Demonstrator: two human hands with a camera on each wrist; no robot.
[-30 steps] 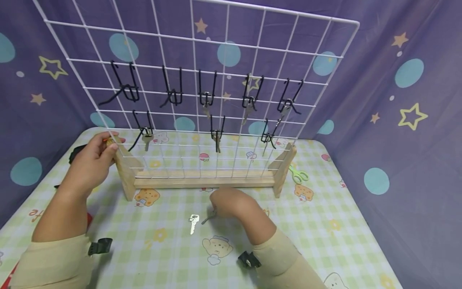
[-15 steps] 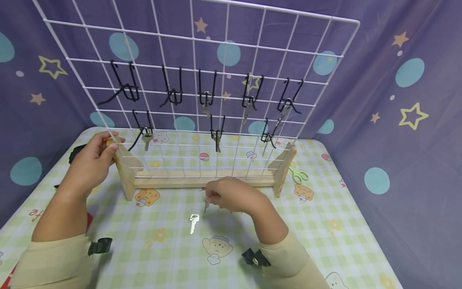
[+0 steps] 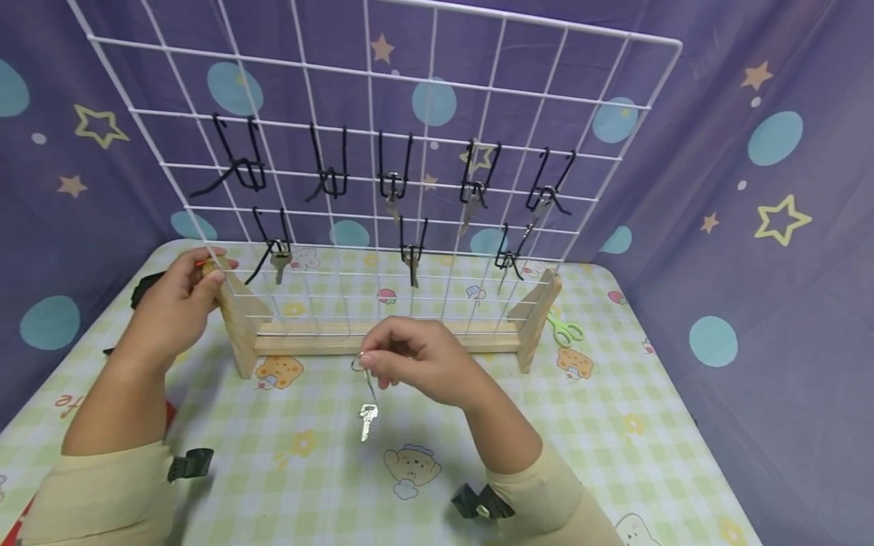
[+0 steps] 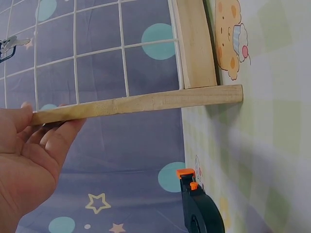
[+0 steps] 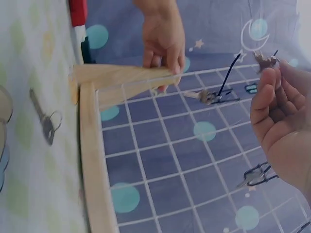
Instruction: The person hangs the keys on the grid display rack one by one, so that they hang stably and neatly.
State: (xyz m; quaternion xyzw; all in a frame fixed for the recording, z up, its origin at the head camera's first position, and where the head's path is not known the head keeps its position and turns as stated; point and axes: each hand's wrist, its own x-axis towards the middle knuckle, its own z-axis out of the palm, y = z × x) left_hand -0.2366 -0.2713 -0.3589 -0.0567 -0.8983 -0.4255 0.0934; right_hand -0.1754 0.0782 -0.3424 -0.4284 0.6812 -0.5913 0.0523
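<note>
My left hand (image 3: 174, 299) grips the top of the left wooden upright (image 4: 146, 101) of a white wire grid rack (image 3: 628, 36). Between thumb and fingertips, my right hand (image 3: 423, 364) pinches a small silver key (image 3: 371, 387) by its ring, in front of the rack's base bar. The right wrist view shows that held key (image 5: 265, 60) at the fingertips. A second key (image 3: 368, 422) with a ring lies flat on the tablecloth, just below the held one. Black hooks (image 3: 244, 163) sit in two rows on the grid. Keys (image 3: 280, 262) hang from several; the two upper left hooks look bare.
Green-handled scissors (image 3: 565, 331) lie behind the right upright. A dark tool with orange parts (image 4: 201, 206) lies left of the rack, near a red item (image 3: 169, 413) partly behind my left forearm. A purple curtain (image 3: 737, 250) surrounds the table.
My right hand has lifted a key off the tablecloth, then moved up and left with it, turning so that thumb and fingers show. The left hand has stayed on the upright.
</note>
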